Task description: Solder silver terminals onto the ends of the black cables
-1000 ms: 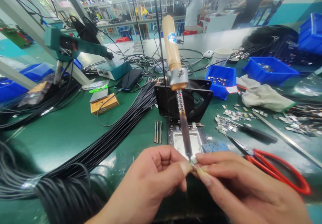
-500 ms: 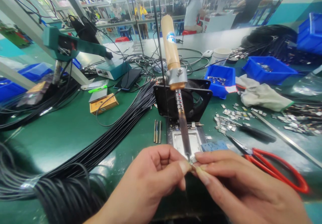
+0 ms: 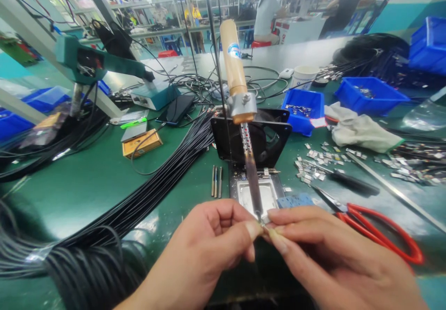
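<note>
A soldering iron (image 3: 234, 63) with a wooden handle is clamped upright, its dark barrel slanting down so that the tip ends at my fingers. My left hand (image 3: 212, 245) is closed in a pinch just left of the tip; what it grips is too small to make out. From the right, my right hand (image 3: 327, 249) pinches a small metal connector (image 3: 265, 218) close under the tip. The fingertips of both hands nearly meet there. Behind them lies a shallow metal tray (image 3: 242, 198), and a blue sponge (image 3: 296, 201) sits beside it.
Red-handled scissors (image 3: 386, 228) and a black-handled tool (image 3: 355, 182) lie right, near scattered metal connectors (image 3: 313, 166). A black fan (image 3: 233, 138) stands behind the iron. A bundle of black cables (image 3: 149, 184) stretches left. Blue bins (image 3: 371, 98) and a glove (image 3: 362, 133) are farther back.
The whole view has shifted slightly to the left. Both hands keep their pinch at the iron's tip, with hardly any other movement visible.
</note>
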Demonstrator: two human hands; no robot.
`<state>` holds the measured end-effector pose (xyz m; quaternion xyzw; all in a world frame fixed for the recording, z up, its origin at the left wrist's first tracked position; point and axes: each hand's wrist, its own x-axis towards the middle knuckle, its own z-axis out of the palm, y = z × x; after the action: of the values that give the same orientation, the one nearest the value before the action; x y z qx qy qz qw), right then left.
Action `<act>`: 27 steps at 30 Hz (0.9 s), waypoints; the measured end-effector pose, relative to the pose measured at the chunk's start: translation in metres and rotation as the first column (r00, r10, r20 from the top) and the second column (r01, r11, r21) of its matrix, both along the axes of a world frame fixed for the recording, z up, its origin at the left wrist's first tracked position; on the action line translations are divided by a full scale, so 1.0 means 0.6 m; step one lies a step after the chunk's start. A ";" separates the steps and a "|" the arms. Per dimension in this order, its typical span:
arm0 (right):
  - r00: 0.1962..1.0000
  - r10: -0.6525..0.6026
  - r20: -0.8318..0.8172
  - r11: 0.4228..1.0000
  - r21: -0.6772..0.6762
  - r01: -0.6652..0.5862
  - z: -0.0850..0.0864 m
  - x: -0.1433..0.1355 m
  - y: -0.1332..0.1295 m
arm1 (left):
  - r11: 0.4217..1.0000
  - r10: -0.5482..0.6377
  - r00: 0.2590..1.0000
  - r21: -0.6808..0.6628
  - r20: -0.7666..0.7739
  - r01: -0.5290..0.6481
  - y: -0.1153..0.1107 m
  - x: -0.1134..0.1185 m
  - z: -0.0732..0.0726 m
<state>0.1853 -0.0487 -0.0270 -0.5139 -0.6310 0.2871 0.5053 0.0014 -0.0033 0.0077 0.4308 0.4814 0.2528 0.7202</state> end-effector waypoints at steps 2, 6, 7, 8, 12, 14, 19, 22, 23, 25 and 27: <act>1.000 0.021 0.023 1.000 0.001 -0.021 0.002 0.001 0.000 | 1.000 -0.005 1.000 0.006 0.001 0.005 0.001 0.000 0.000; 1.000 -0.012 -0.007 1.000 0.005 0.012 0.003 -0.002 -0.001 | 1.000 -0.005 1.000 0.008 0.006 0.005 0.000 0.000 0.000; 0.999 -0.027 -0.026 1.000 0.006 0.027 0.002 -0.003 -0.001 | 1.000 -0.005 1.000 0.010 0.001 0.005 0.000 0.000 0.000; 0.998 -0.039 -0.046 0.999 0.008 0.040 0.002 -0.004 -0.002 | 1.000 -0.005 1.000 0.009 -0.003 0.005 0.000 0.000 0.000; 0.998 -0.024 -0.065 1.000 -0.011 0.023 -0.001 -0.003 -0.004 | 1.000 -0.011 1.000 0.009 -0.018 0.011 -0.001 -0.002 -0.001; 1.000 0.006 -0.030 1.000 -0.018 -0.007 0.000 0.000 -0.002 | 1.000 -0.010 1.000 0.010 -0.014 0.010 0.000 -0.001 -0.002; 1.000 0.011 0.008 1.000 -0.007 -0.011 0.003 0.001 0.001 | 1.000 -0.003 1.000 0.004 0.007 0.003 0.004 0.001 -0.003; 1.000 0.010 0.019 1.000 0.004 -0.010 0.005 0.001 0.000 | 1.000 0.001 1.000 0.008 0.004 -0.001 0.005 0.002 -0.002; 1.000 0.007 0.021 1.000 0.003 -0.007 0.005 0.001 0.000 | 1.000 -0.002 1.000 0.008 0.003 0.002 0.005 0.002 -0.002; 1.000 0.003 0.019 1.000 -0.004 -0.003 0.006 0.000 -0.001 | 1.000 -0.002 1.000 0.010 -0.004 0.003 0.004 0.002 -0.001; 1.000 -0.006 -0.006 1.000 -0.004 0.006 0.005 -0.002 -0.001 | 1.000 -0.002 1.000 0.014 -0.012 0.002 0.002 0.001 0.000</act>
<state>0.1842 -0.0491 -0.0237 -0.5159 -0.6274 0.2882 0.5071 0.0019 -0.0019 0.0075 0.4377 0.4836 0.2528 0.7146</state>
